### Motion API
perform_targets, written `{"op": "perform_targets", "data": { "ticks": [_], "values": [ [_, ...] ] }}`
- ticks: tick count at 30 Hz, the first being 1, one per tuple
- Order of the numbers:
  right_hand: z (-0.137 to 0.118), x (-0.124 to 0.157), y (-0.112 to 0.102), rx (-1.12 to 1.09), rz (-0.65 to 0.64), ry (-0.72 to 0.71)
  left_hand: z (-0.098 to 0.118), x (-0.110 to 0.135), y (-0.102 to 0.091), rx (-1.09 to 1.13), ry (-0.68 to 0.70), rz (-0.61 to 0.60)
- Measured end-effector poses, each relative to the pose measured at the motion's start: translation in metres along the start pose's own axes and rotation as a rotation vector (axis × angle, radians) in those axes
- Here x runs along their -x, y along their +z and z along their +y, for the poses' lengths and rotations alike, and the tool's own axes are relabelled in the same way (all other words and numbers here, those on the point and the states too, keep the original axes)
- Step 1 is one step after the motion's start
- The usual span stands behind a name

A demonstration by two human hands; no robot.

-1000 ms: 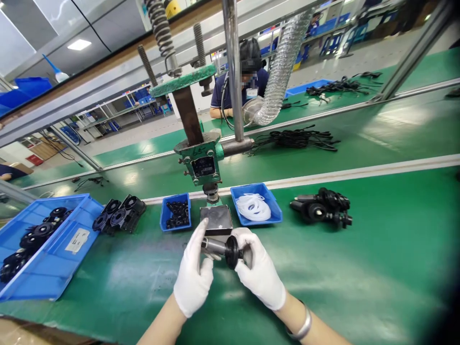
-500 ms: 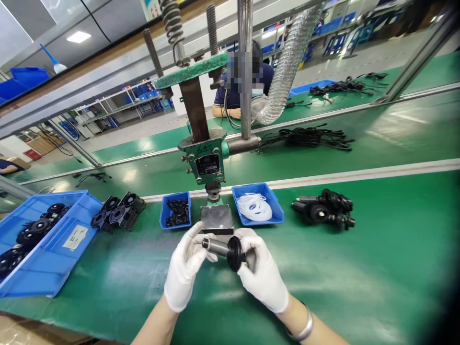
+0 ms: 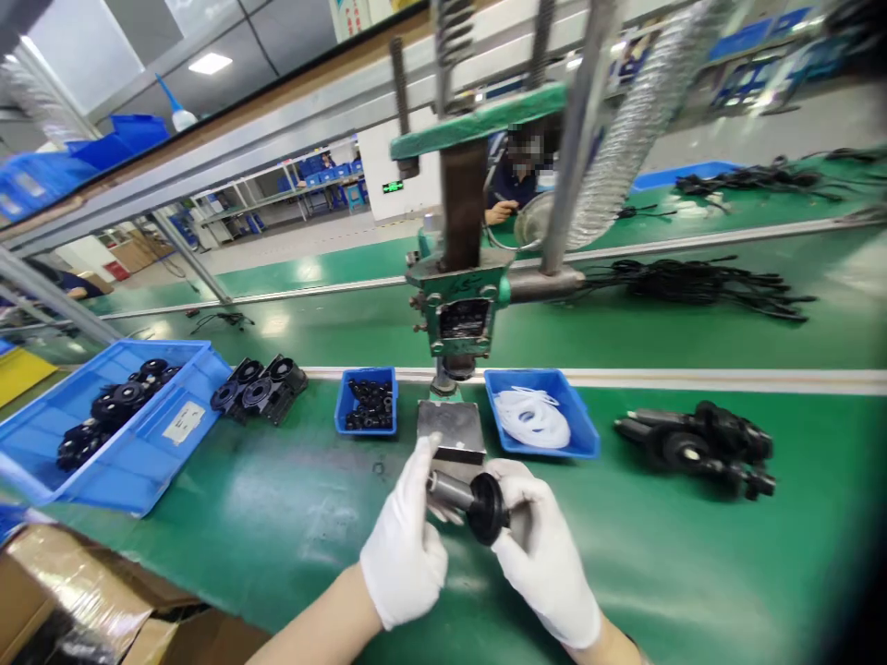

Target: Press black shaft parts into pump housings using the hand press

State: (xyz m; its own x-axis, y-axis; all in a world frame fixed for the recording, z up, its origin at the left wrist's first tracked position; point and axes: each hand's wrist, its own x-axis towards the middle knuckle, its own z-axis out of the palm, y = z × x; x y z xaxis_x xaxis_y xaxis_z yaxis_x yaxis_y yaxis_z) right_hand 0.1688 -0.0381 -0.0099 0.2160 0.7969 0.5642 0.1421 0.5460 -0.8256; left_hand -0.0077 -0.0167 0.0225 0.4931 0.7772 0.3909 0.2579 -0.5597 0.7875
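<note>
Both my hands wear white gloves and meet in front of the press's metal block. Between them is a grey metal shaft with a black round flange, held lying roughly sideways. My right hand grips the flange end, thumb below and fingers curled over the top. My left hand is closed about the free end of the shaft, with fingers behind and under it; its exact contact is partly hidden. Above the block stands the green press head, its ram apart from the block.
A blue bin of small black parts and one of white rings flank the block. More black shaft parts lie right. Black housings and a large blue crate stand left. A co-worker sits beyond the bench; cardboard boxes are at lower left.
The view has swung left, so the bench things appear further right. My left hand's fingers have drawn in closer about the shaft's end. My right hand keeps its grip on the flange.
</note>
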Motion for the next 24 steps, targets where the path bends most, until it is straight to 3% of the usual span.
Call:
{"op": "perform_targets", "data": {
  "ticks": [3, 5, 8, 10, 13, 15, 19, 24],
  "values": [
    [0.008, 0.0, -0.001, -0.027, 0.001, 0.014, -0.01, -0.003, -0.008, -0.037, -0.006, -0.012],
    [0.012, -0.001, -0.002, -0.059, -0.008, 0.026, -0.027, -0.011, -0.034, -0.198, -0.152, 0.119],
    [0.016, -0.002, -0.004, -0.098, -0.016, 0.047, -0.061, -0.024, -0.104, -0.613, -0.454, 0.472],
    [0.017, -0.002, -0.006, -0.109, -0.022, 0.062, -0.084, -0.028, -0.157, -0.724, -0.561, 0.594],
    [0.02, -0.002, -0.005, -0.101, -0.023, 0.075, -0.113, -0.027, -0.218, -0.824, -0.673, 0.572],
    [0.02, -0.002, -0.005, -0.094, -0.016, 0.073, -0.126, -0.024, -0.239, -0.854, -0.694, 0.505],
    [0.022, -0.003, -0.003, -0.094, 0.007, 0.112, -0.135, -0.016, -0.247, -0.864, -0.661, 0.405],
    [0.028, 0.0, -0.005, -0.126, 0.006, 0.172, -0.125, 0.026, -0.206, -0.689, -0.557, 0.28]
  ]
}}
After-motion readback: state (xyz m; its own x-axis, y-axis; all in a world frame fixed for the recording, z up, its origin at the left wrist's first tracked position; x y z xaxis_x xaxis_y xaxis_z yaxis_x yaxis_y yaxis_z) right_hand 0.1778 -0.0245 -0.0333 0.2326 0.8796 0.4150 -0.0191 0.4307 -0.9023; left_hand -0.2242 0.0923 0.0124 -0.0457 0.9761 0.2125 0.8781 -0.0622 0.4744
